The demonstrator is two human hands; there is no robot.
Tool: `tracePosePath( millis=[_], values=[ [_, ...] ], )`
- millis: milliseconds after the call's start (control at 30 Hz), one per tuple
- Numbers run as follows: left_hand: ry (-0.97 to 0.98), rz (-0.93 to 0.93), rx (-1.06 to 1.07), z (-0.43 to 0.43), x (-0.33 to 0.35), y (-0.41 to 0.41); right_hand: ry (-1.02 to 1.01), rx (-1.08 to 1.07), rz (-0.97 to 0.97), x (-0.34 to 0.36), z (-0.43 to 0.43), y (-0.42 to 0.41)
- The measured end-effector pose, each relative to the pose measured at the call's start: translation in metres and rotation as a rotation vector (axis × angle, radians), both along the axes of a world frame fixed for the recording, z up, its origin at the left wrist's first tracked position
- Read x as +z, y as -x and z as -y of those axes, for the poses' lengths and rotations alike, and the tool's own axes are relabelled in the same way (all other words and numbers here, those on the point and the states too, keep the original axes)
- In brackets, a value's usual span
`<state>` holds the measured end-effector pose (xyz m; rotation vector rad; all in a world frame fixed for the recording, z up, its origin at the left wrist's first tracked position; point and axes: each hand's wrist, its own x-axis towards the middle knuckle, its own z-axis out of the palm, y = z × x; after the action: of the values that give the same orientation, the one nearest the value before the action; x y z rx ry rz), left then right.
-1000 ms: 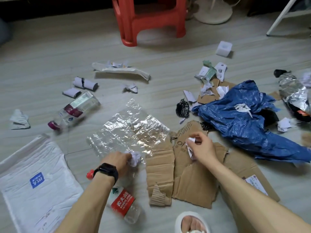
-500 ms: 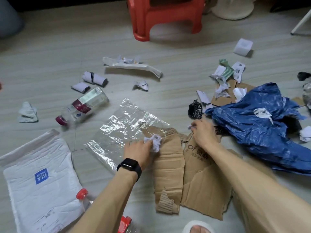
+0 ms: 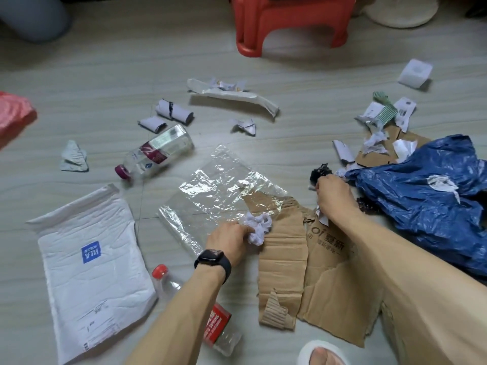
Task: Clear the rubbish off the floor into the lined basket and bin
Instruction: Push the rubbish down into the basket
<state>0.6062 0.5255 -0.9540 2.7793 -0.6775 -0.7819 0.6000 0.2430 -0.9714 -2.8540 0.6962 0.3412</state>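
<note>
My left hand (image 3: pixel 228 242) grips a crumpled white paper wad (image 3: pixel 259 227) over the edge of a clear plastic sheet (image 3: pixel 218 191) and torn brown cardboard (image 3: pixel 311 280). My right hand (image 3: pixel 333 197) is closed on white paper scraps (image 3: pixel 322 217), its fingers touching a small black crumpled scrap (image 3: pixel 319 173) beside a blue plastic bag (image 3: pixel 427 201). Two plastic bottles lie on the floor: one with a purple cap (image 3: pixel 155 154), one with a red cap (image 3: pixel 168 283) under my left forearm. Neither basket nor bin is clearly in view.
A white padded mailer (image 3: pixel 89 270) lies at left. Paper scraps (image 3: pixel 232 93), rolled papers (image 3: pixel 172 113) and a white cube (image 3: pixel 415 72) litter the floor. A red plastic stool (image 3: pixel 290 19) stands at the back; something red (image 3: pixel 13 114) is at the left edge. My slippered foot (image 3: pixel 322 354) is below.
My right hand moved forward off the cardboard to the black scrap by the blue bag. My left hand shifted right with the paper wad. The view moved closer and forward.
</note>
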Motion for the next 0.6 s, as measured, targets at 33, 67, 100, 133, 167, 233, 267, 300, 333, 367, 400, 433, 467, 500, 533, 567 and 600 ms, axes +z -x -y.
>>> tracePosePath(
  millis=[33, 67, 100, 133, 167, 233, 267, 300, 333, 367, 400, 433, 467, 500, 533, 567, 600],
  values=[
    [0.032, -0.011, 0.018, -0.004, 0.006, 0.001, -0.01, 0.029, -0.034, 0.006, -0.001, 0.001],
    [0.061, -0.004, 0.034, -0.009, 0.012, 0.001, -0.049, 0.021, -0.063, 0.012, -0.003, 0.003],
    [0.089, 0.023, 0.053, -0.016, 0.022, 0.001, -0.11, -0.002, -0.077, 0.022, -0.007, 0.005],
    [0.117, 0.052, 0.078, -0.024, 0.031, 0.001, -0.177, -0.026, -0.066, 0.031, -0.012, 0.01],
    [0.14, 0.081, 0.1, -0.033, 0.043, 0.0, -0.24, -0.048, -0.016, 0.041, -0.02, 0.017],
    [0.147, 0.13, 0.117, -0.055, 0.072, -0.004, -0.346, -0.049, 0.087, 0.064, -0.042, 0.032],
    [0.133, 0.149, 0.115, -0.068, 0.087, -0.007, -0.387, -0.017, 0.114, 0.077, -0.055, 0.039],
    [0.112, 0.168, 0.115, -0.084, 0.106, -0.009, -0.427, 0.032, 0.144, 0.093, -0.072, 0.046],
    [0.094, 0.196, 0.128, -0.106, 0.131, -0.009, -0.461, 0.089, 0.174, 0.114, -0.092, 0.053],
    [0.083, 0.221, 0.149, -0.125, 0.151, -0.009, -0.495, 0.136, 0.203, 0.131, -0.109, 0.058],
    [0.084, 0.251, 0.192, -0.146, 0.171, -0.006, -0.522, 0.183, 0.234, 0.151, -0.129, 0.062],
    [0.093, 0.29, 0.253, -0.171, 0.193, 0.002, -0.552, 0.24, 0.269, 0.174, -0.15, 0.067],
    [0.107, 0.315, 0.318, -0.193, 0.21, 0.011, -0.576, 0.288, 0.29, 0.194, -0.17, 0.071],
    [0.129, 0.333, 0.381, -0.214, 0.224, 0.022, -0.609, 0.334, 0.308, 0.211, -0.187, 0.074],
    [0.16, 0.345, 0.444, -0.234, 0.237, 0.036, -0.639, 0.379, 0.319, 0.231, -0.205, 0.077],
    [0.194, 0.361, 0.51, -0.255, 0.248, 0.052, -0.665, 0.426, 0.337, 0.249, -0.223, 0.081],
    [0.212, 0.387, 0.573, -0.281, 0.263, 0.075, -0.68, 0.486, 0.358, 0.273, -0.246, 0.086]
  ],
)
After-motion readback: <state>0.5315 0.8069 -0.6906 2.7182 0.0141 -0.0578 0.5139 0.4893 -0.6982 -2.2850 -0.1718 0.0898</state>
